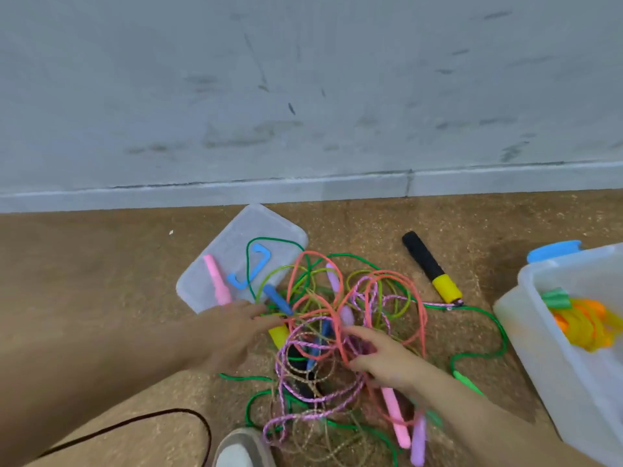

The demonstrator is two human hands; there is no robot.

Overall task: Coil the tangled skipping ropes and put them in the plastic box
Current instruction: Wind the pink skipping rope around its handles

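Head view, task's things: a tangled heap of thin skipping ropes [337, 318] lies on the brown cork-look floor [84, 264], between the two hands. In it are a coral plastic cord [315, 253], a pink-and-white braided cord [357, 389] and a green cord [502, 335] that trails out toward the box.
Plastic box: a translucent white plastic box [526, 332] stands at the right edge, well apart from the heap. It holds one coiled orange-and-yellow rope [586, 328].
Lid: a clear flat plastic lid [242, 230] lies on the floor by the wall, with part of the heap spilling over it.
Left hand [232, 332]: the fingers are stretched out nearly flat, their tips at the near-left edge of the heap. It grips nothing.
Right hand [381, 358]: the fingers are spread and slightly bent among the loops. A coral strand passes between thumb and forefinger, which stand apart.
Handling: the cords look light, limp and springy, and the plastic ones are likely slick. Pulling a loop would probably tighten the knots.
Where to hold: the stiff handles look best, for instance the black-and-yellow handle [428, 264] lying clear of the heap. From there the cord can be fed out.
Blur: both hands are smeared, so fine contact is uncertain.
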